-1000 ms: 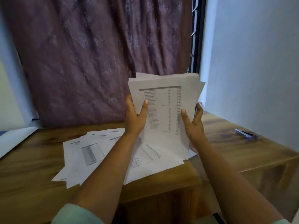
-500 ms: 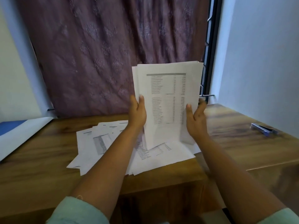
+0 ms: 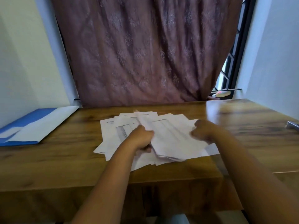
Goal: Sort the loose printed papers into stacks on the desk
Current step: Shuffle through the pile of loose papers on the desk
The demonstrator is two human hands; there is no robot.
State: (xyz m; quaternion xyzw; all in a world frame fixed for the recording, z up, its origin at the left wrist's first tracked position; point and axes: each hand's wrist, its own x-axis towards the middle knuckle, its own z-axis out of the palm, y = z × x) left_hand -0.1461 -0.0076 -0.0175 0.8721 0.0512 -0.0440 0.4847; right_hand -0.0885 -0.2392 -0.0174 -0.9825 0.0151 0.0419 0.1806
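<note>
Looks like a room in a home, set up as a study corner. Shown by a wooden table [image 3: 68,149] pushed against plain pale walls [image 3: 27,65], a patterned mauve curtain [image 3: 145,50] drawn over a barred window [image 3: 229,68], printed papers [image 3: 169,135] spread out, and a blue-and-white folder [image 3: 34,125] at the left.

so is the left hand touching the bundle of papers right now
Touching. The head view shows the left hand at the bundle of papers, its fingers curled around the bundle's left edge.
</note>
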